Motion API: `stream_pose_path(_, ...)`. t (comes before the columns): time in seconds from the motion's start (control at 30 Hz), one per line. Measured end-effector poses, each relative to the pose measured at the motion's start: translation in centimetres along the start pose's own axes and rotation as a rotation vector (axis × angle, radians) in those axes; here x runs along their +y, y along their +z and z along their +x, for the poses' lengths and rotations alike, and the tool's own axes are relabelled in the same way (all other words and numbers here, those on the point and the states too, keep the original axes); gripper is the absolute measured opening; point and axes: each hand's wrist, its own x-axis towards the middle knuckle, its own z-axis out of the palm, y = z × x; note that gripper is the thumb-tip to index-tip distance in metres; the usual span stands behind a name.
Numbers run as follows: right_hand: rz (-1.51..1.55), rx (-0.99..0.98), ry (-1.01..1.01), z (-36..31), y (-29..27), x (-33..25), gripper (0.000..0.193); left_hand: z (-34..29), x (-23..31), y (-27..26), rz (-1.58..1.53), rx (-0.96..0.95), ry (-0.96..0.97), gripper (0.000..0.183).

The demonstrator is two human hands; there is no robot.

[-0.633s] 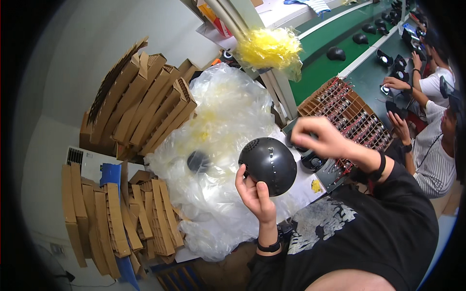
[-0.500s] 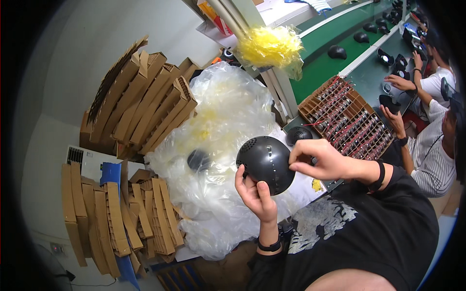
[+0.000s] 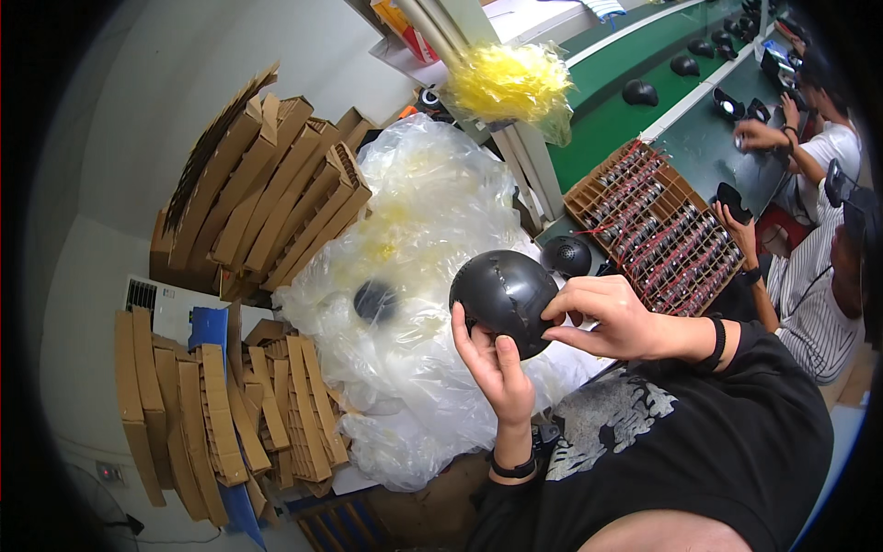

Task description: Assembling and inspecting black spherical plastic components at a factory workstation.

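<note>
A glossy black round plastic shell [image 3: 501,293], with a seam line across its surface, is held up over the heap of clear plastic bags. My left hand [image 3: 497,373] grips it from below and the left, thumb on the near side and fingers along the edge. At its right side my right hand [image 3: 607,317] has curled fingers and thumb pinching the rim. Just beyond, another black round shell with small holes [image 3: 566,256] rests on the white table. A dark round thing [image 3: 375,302] shows blurred through the bags.
Clear plastic bags [image 3: 432,202] cover the table. Cardboard dividers [image 3: 258,193] are stacked at left. A box of small metal parts with red wires [image 3: 658,225] stands at right, beside a green conveyor [image 3: 607,129] carrying black shells. Co-workers sit at far right. A yellow bag bundle [image 3: 510,83] hangs on a post.
The shell has turned, so its patch of holes no longer shows and its seam runs differently. My right fingers have closed onto its right edge. A co-worker's hand has shifted.
</note>
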Motion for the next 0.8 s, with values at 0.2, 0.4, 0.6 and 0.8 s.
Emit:
stream_pose_path(0.2,0.041,0.071,0.076,0.0,0.4,0.0,0.022,-0.7,-0.2,0.6,0.089,0.018,0.052,0.058)
stream_pose_path(0.4,0.159,0.103,0.222,-0.1,1.0,-0.4,0.02,-1.2,-1.6,0.9,0.241,0.102,0.239,0.062)
stream_pose_path(0.6,0.299,0.088,0.401,-0.1,1.3,-0.6,0.015,-1.9,-3.3,0.2,0.477,0.154,0.408,0.065)
stream_pose_path(0.8,0.401,0.1,0.496,-0.6,1.8,0.1,0.014,-2.2,-3.9,0.3,0.747,0.197,0.535,0.062)
